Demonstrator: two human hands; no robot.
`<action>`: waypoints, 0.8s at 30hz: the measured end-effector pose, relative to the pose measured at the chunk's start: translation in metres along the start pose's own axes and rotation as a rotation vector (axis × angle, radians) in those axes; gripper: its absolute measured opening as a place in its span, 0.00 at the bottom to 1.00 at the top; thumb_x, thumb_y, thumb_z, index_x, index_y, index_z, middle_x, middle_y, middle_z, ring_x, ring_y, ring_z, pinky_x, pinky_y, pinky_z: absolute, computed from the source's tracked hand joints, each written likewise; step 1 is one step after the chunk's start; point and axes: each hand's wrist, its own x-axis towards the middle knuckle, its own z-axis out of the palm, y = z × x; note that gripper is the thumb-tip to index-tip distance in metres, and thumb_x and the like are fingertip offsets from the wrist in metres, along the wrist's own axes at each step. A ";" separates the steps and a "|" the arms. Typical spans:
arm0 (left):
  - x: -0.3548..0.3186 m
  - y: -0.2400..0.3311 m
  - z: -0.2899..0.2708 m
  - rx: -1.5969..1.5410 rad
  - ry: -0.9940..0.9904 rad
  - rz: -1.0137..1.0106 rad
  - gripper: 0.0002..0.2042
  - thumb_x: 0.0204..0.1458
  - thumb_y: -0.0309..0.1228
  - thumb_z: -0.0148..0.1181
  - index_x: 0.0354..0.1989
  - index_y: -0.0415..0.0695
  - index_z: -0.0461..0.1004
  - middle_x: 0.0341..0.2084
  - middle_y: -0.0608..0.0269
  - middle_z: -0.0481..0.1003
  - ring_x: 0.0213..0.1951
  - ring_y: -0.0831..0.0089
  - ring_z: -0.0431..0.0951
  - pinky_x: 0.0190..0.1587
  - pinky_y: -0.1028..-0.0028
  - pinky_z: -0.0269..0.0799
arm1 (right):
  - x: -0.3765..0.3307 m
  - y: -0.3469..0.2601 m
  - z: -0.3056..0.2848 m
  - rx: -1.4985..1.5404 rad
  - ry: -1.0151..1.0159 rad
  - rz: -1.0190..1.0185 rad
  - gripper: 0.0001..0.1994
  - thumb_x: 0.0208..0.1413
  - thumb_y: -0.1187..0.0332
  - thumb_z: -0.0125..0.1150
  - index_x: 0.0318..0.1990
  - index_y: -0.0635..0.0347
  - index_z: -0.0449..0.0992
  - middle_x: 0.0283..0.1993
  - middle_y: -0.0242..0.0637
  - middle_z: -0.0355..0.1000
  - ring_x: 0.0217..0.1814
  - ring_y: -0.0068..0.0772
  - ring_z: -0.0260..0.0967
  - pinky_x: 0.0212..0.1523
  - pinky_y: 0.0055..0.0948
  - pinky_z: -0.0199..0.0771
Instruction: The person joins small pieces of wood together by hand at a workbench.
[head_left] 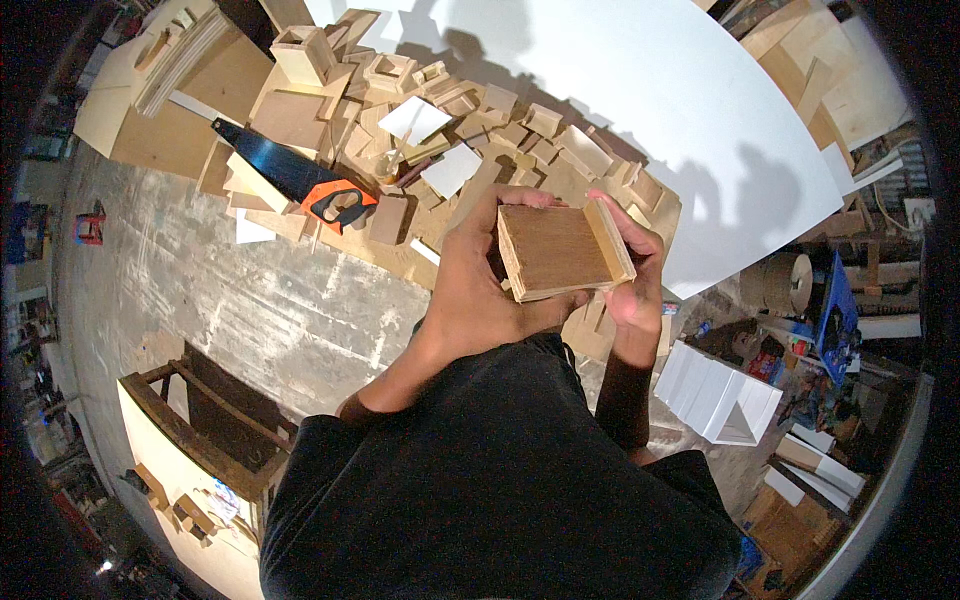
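Head view. From my remote post I find the small wooden box [555, 255] raised in front of the black shirt [480, 460], on the near side of the heap of wood blocks [543, 121]. Brown panel faces up; a pale wall stands along its right edge.

Left hand [465, 275] clasps the left side, fingers at the far corner, thumb along the near edge. Right hand [640, 275] cups the right wall. Both grasp the box.

Handling, my judgement: I want even pressure from both palms, square to the sides, so the panel does not skew. Right-hand push stays light, as the wall looks thin. I cannot tell whether the joints are fixed. Handsaw [268, 165] lies well apart, to the left.
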 end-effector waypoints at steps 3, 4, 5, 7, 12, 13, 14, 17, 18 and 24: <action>-0.001 -0.001 0.000 -0.037 -0.001 -0.013 0.34 0.28 0.24 0.76 0.48 0.38 0.64 0.45 0.56 0.71 0.49 0.70 0.72 0.54 0.70 0.68 | -0.001 0.002 -0.005 -0.038 -0.060 -0.012 0.61 0.26 0.34 0.74 0.62 0.76 0.59 0.66 0.50 0.60 0.64 0.34 0.63 0.65 0.35 0.59; -0.001 0.000 0.000 -0.037 0.001 -0.012 0.34 0.28 0.24 0.76 0.48 0.38 0.64 0.45 0.56 0.71 0.49 0.70 0.72 0.54 0.70 0.68 | -0.002 0.001 -0.003 -0.031 -0.058 -0.001 0.61 0.26 0.34 0.74 0.62 0.76 0.59 0.66 0.49 0.60 0.64 0.34 0.63 0.65 0.35 0.58; -0.002 0.001 0.000 -0.028 0.009 -0.016 0.34 0.28 0.24 0.76 0.48 0.38 0.64 0.45 0.56 0.71 0.49 0.70 0.72 0.54 0.70 0.68 | -0.002 0.000 -0.002 -0.024 -0.056 0.010 0.61 0.26 0.34 0.74 0.62 0.76 0.59 0.66 0.49 0.60 0.65 0.34 0.62 0.66 0.35 0.58; -0.003 0.002 0.001 -0.018 0.018 -0.020 0.34 0.29 0.24 0.76 0.48 0.38 0.64 0.45 0.56 0.70 0.49 0.70 0.72 0.54 0.70 0.68 | -0.002 0.000 0.001 -0.027 -0.031 0.007 0.60 0.24 0.33 0.74 0.60 0.74 0.63 0.64 0.47 0.63 0.64 0.35 0.63 0.65 0.36 0.58; -0.006 -0.002 -0.001 0.003 0.002 -0.011 0.34 0.29 0.24 0.76 0.49 0.39 0.64 0.45 0.56 0.71 0.49 0.71 0.72 0.53 0.70 0.68 | -0.003 0.002 0.005 0.005 -0.011 -0.004 0.58 0.23 0.33 0.74 0.59 0.71 0.67 0.62 0.47 0.65 0.63 0.37 0.64 0.66 0.37 0.57; -0.006 -0.001 -0.001 0.004 0.004 -0.011 0.34 0.29 0.24 0.76 0.49 0.39 0.64 0.45 0.56 0.71 0.49 0.71 0.72 0.53 0.70 0.68 | -0.004 0.000 0.006 0.021 -0.006 0.003 0.58 0.22 0.34 0.75 0.59 0.71 0.67 0.62 0.48 0.65 0.63 0.37 0.64 0.66 0.37 0.56; -0.007 -0.001 0.001 -0.017 0.019 -0.011 0.34 0.29 0.24 0.76 0.49 0.39 0.64 0.45 0.56 0.71 0.49 0.71 0.72 0.53 0.70 0.68 | -0.004 0.000 0.007 0.037 -0.001 0.010 0.58 0.20 0.34 0.75 0.59 0.71 0.67 0.62 0.48 0.65 0.63 0.37 0.64 0.66 0.37 0.56; -0.010 0.004 0.005 -0.028 0.041 -0.018 0.34 0.29 0.24 0.76 0.49 0.38 0.64 0.44 0.56 0.71 0.48 0.71 0.73 0.52 0.71 0.69 | -0.006 0.006 0.004 0.108 0.019 -0.013 0.60 0.17 0.36 0.77 0.59 0.72 0.66 0.62 0.48 0.65 0.62 0.37 0.64 0.66 0.36 0.56; -0.011 0.005 0.006 -0.019 0.049 -0.027 0.34 0.29 0.25 0.76 0.49 0.38 0.64 0.43 0.56 0.72 0.48 0.71 0.74 0.51 0.71 0.69 | -0.006 0.007 0.003 0.133 0.022 -0.020 0.60 0.16 0.37 0.77 0.60 0.72 0.66 0.62 0.49 0.65 0.62 0.37 0.64 0.66 0.36 0.56; -0.014 0.012 0.007 0.178 -0.022 0.084 0.32 0.30 0.26 0.73 0.48 0.37 0.65 0.40 0.51 0.75 0.44 0.66 0.78 0.47 0.71 0.72 | -0.008 0.013 -0.019 0.069 -0.098 0.043 0.62 0.13 0.40 0.80 0.60 0.74 0.63 0.59 0.45 0.69 0.60 0.36 0.67 0.64 0.35 0.59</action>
